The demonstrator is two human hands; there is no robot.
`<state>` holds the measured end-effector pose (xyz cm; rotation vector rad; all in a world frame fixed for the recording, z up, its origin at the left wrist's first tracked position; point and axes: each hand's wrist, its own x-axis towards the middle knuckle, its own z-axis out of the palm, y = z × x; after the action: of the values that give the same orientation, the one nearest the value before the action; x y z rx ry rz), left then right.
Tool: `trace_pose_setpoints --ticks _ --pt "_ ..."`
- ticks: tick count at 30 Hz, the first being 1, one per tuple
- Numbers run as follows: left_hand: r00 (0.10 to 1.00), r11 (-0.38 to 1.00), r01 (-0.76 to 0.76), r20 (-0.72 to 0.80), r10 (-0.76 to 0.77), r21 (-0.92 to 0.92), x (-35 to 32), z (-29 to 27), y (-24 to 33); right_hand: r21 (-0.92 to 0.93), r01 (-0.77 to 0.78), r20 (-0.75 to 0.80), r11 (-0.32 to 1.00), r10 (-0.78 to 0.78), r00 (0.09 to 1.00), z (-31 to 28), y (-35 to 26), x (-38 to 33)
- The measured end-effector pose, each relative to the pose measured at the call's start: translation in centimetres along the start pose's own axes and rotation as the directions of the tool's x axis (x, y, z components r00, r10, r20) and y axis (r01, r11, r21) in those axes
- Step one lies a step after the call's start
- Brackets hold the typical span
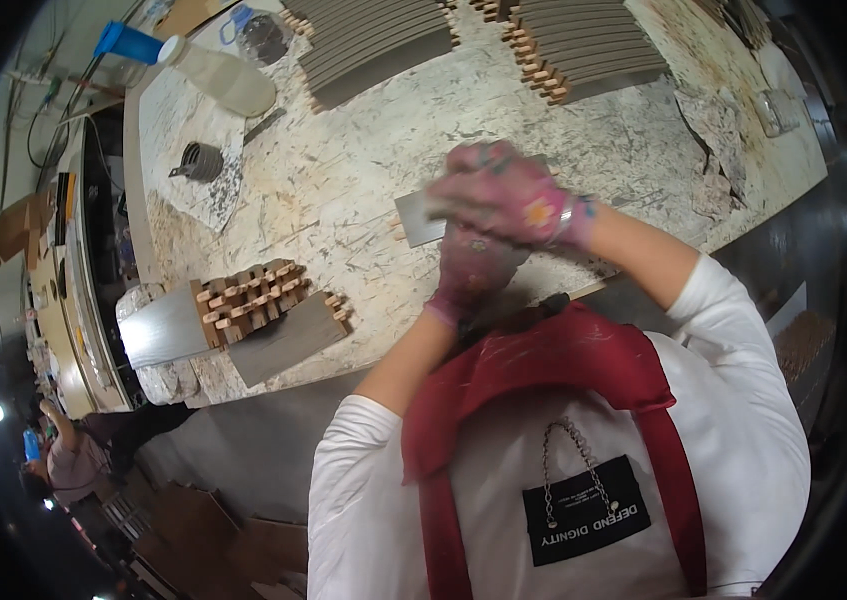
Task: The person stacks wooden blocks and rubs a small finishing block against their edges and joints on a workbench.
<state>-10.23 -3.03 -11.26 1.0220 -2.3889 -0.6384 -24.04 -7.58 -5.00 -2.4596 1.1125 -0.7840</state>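
Both my hands wear pink patterned gloves and come together above the table, close to my body. My right hand (pixel 508 195) lies across the top of my left hand (pixel 480 262), its fingers curled and slightly blurred. What it may grip is hidden. The left hand's fingers are covered by the right hand, so their pose does not show. Beneath both hands is a flat grey board (pixel 417 219) with small light wooden pegs at its end. My hands cover most of that board.
Stacked grey boards with wooden pegs stand at the far middle (pixel 378 55) and far right (pixel 593 50). More pegged boards (pixel 288 340) lie at the near left. A whitish bottle (pixel 223 80), a clear jug (pixel 261 40) and a dark coil (pixel 201 161) are at left. Another person (pixel 78 460) is beyond.
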Motion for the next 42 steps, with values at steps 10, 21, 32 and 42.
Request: trace_pose_setpoints --ticks 10,21,32,42 --pt "0.995 0.923 -0.096 0.022 0.095 0.372 -0.8 0.1 -0.9 -0.375 -0.089 0.350 0.923 0.230 0.908 1.0 0.9 8.5" --pt "0.929 0.956 0.063 0.333 -0.161 0.286 8.2 -11.4 -3.8 0.450 -0.311 -0.165 0.837 0.420 0.892 -8.6 4.0 -2.4" --pt "0.999 0.917 0.038 -0.040 -0.024 0.398 1.7 -7.0 -2.0 0.622 -0.339 -0.224 0.706 0.575 0.787 -8.4 1.6 -5.6" --pt "0.917 0.728 0.398 -0.250 -0.310 0.558 -19.8 -20.2 1.3 0.707 -0.360 -0.053 0.609 0.553 0.831 -5.3 1.8 -4.0"
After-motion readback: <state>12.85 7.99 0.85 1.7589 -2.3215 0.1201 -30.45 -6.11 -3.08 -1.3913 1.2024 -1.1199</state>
